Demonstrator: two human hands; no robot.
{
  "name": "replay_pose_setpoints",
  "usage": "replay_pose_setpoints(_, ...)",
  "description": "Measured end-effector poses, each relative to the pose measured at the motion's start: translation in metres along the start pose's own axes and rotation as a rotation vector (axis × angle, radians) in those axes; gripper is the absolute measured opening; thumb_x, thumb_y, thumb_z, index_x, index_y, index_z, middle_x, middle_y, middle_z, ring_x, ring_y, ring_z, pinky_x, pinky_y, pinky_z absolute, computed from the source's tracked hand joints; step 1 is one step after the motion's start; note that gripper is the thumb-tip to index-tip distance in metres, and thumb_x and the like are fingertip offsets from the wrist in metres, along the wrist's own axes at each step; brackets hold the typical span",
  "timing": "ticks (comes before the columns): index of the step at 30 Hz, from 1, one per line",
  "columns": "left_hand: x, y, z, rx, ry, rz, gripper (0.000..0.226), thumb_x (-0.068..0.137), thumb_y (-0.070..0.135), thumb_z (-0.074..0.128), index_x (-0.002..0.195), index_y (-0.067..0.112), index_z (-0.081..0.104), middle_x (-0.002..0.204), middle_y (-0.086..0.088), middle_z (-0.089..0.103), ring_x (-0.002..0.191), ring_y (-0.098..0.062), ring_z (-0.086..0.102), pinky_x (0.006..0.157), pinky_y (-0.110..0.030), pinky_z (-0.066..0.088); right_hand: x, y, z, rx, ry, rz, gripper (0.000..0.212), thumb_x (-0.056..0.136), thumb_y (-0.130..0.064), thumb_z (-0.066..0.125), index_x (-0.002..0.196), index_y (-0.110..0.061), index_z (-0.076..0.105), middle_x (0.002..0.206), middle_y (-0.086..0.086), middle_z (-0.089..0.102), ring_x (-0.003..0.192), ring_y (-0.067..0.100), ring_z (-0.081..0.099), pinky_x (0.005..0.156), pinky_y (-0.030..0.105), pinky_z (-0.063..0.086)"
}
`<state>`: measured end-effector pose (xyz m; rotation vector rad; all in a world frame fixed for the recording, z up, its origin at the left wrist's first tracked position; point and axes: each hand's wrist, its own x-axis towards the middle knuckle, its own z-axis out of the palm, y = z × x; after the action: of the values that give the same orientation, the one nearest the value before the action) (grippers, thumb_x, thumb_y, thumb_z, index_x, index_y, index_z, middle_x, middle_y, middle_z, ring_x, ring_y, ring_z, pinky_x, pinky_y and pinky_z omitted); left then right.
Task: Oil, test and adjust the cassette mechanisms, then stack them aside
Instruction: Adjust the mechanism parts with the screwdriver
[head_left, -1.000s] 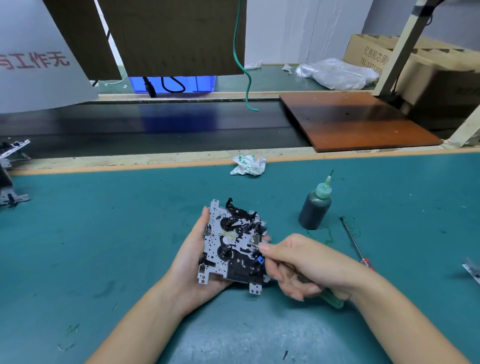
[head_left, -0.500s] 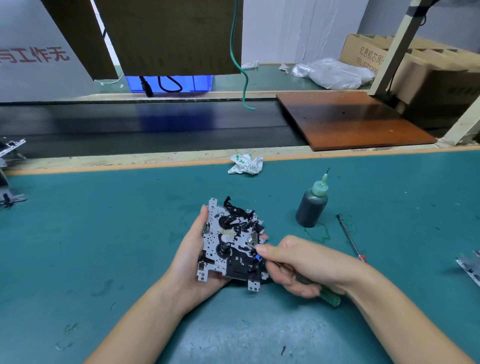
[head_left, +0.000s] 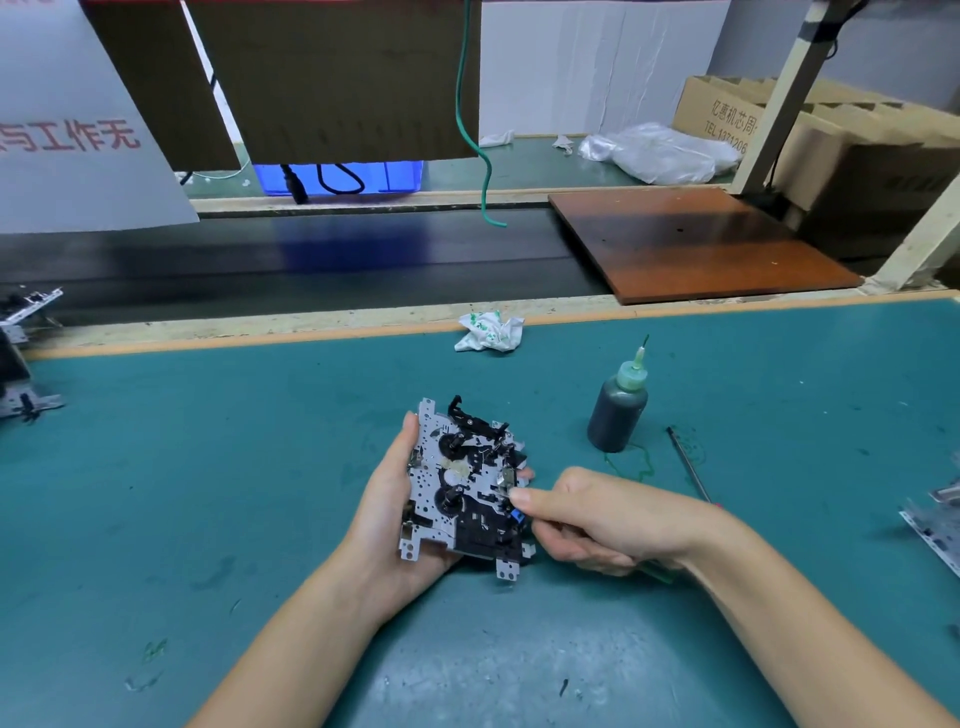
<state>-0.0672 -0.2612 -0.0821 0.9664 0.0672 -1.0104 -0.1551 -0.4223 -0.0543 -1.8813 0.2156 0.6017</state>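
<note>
A: Where's the mechanism (head_left: 467, 488)?
B: Cradled in left hand (head_left: 395, 514), held above the table (head_left: 208, 493), centre, near edge side. Left fingers curled round its back, thumb along left rim, fingertips showing at right rim.
A: Right hand (head_left: 608, 519)?
B: Fingers closed round a green-handled tool (head_left: 657, 571), thumb tip pressed at the mechanism's right edge by the blue part. Tool tip hidden behind the hand.
A: Anything close by?
B: Oil bottle (head_left: 618, 410) upright, right of and behind the mechanism, apart from both hands. Screwdriver (head_left: 688, 462) flat on the mat just right of the bottle, handle end behind the right wrist. Green smear on the mat at the bottle's base.
A: Edges?
B: Crumpled wrapper (head_left: 488, 332) at the far table edge, against the wooden strip. More metal parts (head_left: 26, 364) at the far left edge, another (head_left: 935, 525) cut off at the right edge. Dark belt (head_left: 311, 265) beyond the strip, brown board (head_left: 696, 244) laid across it on the right.
A: Room to move?
B: Bare mat left of the left forearm out to the left-edge parts, and between the forearms down to the near edge.
</note>
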Motion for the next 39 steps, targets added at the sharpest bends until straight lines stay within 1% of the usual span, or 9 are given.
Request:
replay_pose_setpoints(6,-0.003,0.0,0.003,0.004,-0.014,-0.005,0.071,0.09,0.062,0.034,0.097,0.005,0.076,0.113,-0.024,0.067,0.096,-0.032,0.069,0.082,-0.042,0.049,-0.002,0.001,0.001,-0.028,0.015,-0.025,0.062,0.101,-0.04,0.033,0.045,-0.014,0.039,0.027,-0.003,0.027,0.03,0.012,0.02,0.044,0.027,0.023)
replay_pose_setpoints(11,-0.005,0.001,-0.001,-0.056,-0.054,-0.009,0.074,0.086,0.064,0.035,0.102,0.003,0.074,0.116,-0.022,0.066,0.099,-0.031,0.068,0.081,-0.04,0.054,0.0,0.004,0.005,0.063,0.068,-0.047,0.065,0.101,-0.041,0.035,0.04,-0.021,0.045,0.027,-0.004,0.028,0.028,0.01,0.02,0.04,0.021,0.021)
replay_pose_setpoints(16,-0.009,0.001,0.003,-0.2,-0.047,-0.017,0.087,0.078,0.069,0.045,0.113,-0.008,0.065,0.127,-0.028,0.057,0.107,-0.039,0.063,0.088,-0.048,0.052,0.003,0.006,-0.007,0.316,0.237,-0.053,0.049,0.102,-0.038,0.033,0.062,-0.012,0.047,0.029,-0.002,0.025,0.024,0.008,0.015,0.034,0.01,0.017)
replay_pose_setpoints(18,-0.011,0.0,0.005,-0.265,-0.034,-0.019,0.094,0.079,0.073,0.044,0.118,-0.011,0.06,0.129,-0.031,0.054,0.112,-0.042,0.059,0.094,-0.051,0.048,0.004,0.006,-0.008,0.335,0.242,-0.03,0.042,0.103,-0.036,0.032,0.071,-0.012,0.043,0.031,-0.003,0.026,0.025,0.008,0.015,0.034,0.009,0.016)
replay_pose_setpoints(22,-0.015,0.002,0.009,-0.347,-0.044,-0.018,0.1,0.073,0.073,0.049,0.13,-0.009,0.05,0.132,-0.031,0.051,0.119,-0.042,0.054,0.1,-0.048,0.04,0.005,0.008,-0.006,0.318,0.219,-0.002,0.038,0.103,-0.036,0.031,0.073,-0.014,0.041,0.034,-0.003,0.03,0.026,0.007,0.017,0.033,0.009,0.015)
replay_pose_setpoints(27,-0.015,0.001,0.01,-0.398,-0.053,0.008,0.095,0.072,0.072,0.049,0.116,-0.011,0.061,0.129,-0.028,0.055,0.111,-0.039,0.059,0.08,-0.049,0.055,0.005,0.008,-0.007,0.29,0.236,0.009,0.039,0.102,-0.036,0.031,0.071,-0.015,0.041,0.034,-0.002,0.035,0.026,0.008,0.018,0.033,0.01,0.016)
replay_pose_setpoints(34,-0.014,0.0,0.007,-0.361,-0.088,0.024,0.094,0.075,0.074,0.046,0.113,-0.011,0.062,0.129,-0.028,0.055,0.112,-0.039,0.059,0.083,-0.051,0.054,0.003,0.006,-0.007,0.266,0.232,0.0,0.039,0.102,-0.035,0.032,0.071,-0.014,0.041,0.034,-0.002,0.038,0.027,0.009,0.021,0.034,0.012,0.017)
replay_pose_setpoints(37,-0.012,0.0,0.002,-0.302,-0.095,0.011,0.096,0.075,0.075,0.045,0.113,-0.011,0.063,0.129,-0.03,0.054,0.115,-0.041,0.057,0.095,-0.05,0.048,0.002,0.005,-0.008,0.264,0.234,-0.016,0.041,0.102,-0.036,0.033,0.069,-0.013,0.042,0.035,-0.001,0.039,0.027,0.009,0.022,0.034,0.013,0.017)
replay_pose_setpoints(39,-0.01,-0.001,-0.001,-0.238,-0.104,-0.011,0.096,0.076,0.077,0.041,0.11,-0.009,0.065,0.126,-0.031,0.056,0.112,-0.042,0.059,0.096,-0.051,0.046,0.001,0.005,-0.008,0.262,0.236,-0.025,0.043,0.101,-0.036,0.034,0.066,-0.013,0.043,0.036,0.0,0.039,0.027,0.009,0.024,0.033,0.013,0.018)
